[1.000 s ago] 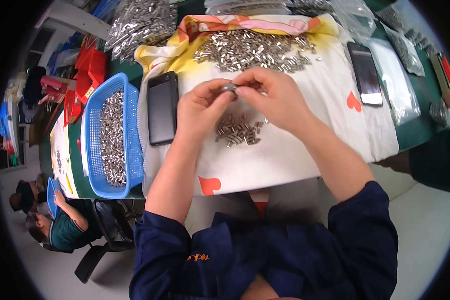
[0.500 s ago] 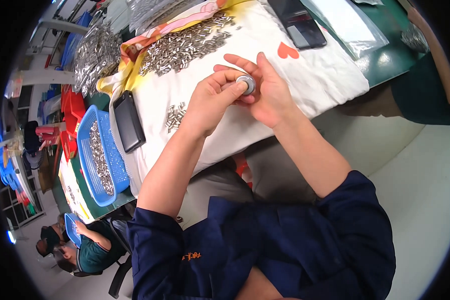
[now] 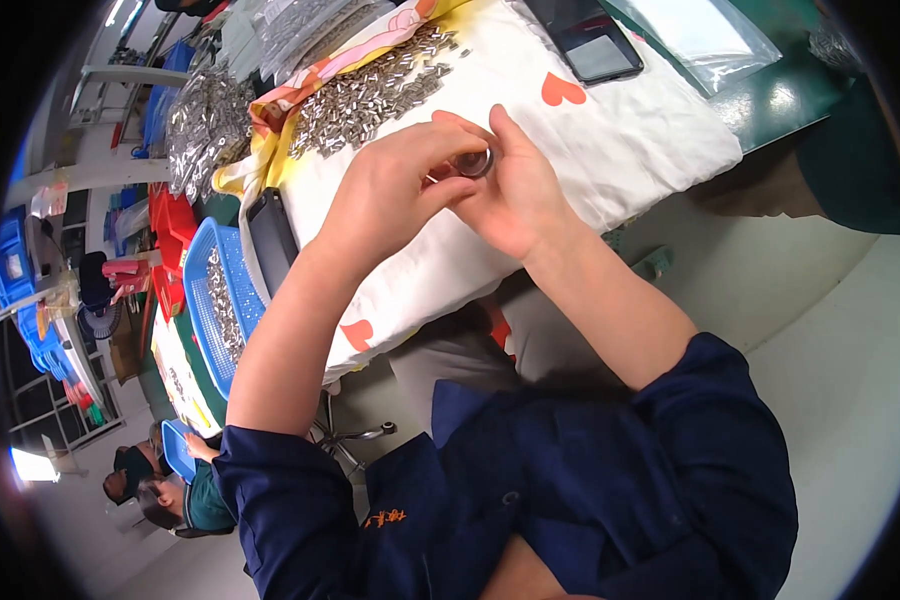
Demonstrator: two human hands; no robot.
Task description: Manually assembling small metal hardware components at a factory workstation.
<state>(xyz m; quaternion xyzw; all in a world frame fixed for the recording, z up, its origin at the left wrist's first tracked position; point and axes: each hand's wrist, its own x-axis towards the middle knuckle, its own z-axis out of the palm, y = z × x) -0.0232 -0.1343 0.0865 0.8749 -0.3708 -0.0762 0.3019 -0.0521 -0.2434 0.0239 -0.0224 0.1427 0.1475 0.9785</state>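
A: Where is the piece in hand?

B: At the centre: a small, round, dark-grey metal piece [image 3: 475,163] sits between the two hands, above a white cloth printed with red hearts [image 3: 610,150].

A: And the hands?

B: The bare left hand [image 3: 382,190] seems to pinch it between thumb and index finger. The bare right hand [image 3: 526,205] is loosely open and cupped just beside it, thumb raised; I can't tell whether its fingers bear any of the weight.

A: How far along is this?

B: Hard to say. The piece is in the fingers, so I judge its handling to be unfinished. At ten o'clock from it, a wide heap of short, silvery metal cylinders [image 3: 370,108] lies loose on the cloth.

A: Anything gathered?

B: At eight o'clock, a blue, perforated plastic basket [image 3: 242,290] holds many small silvery metal parts [image 3: 222,310]. Nothing shows whether those are done or waiting.

A: What else is around?

B: Clear plastic bags full of metal parts [image 3: 210,130] at nine, and a black, flat, glossy-screened phone [image 3: 598,55] between one and two. No count of what's left is possible.
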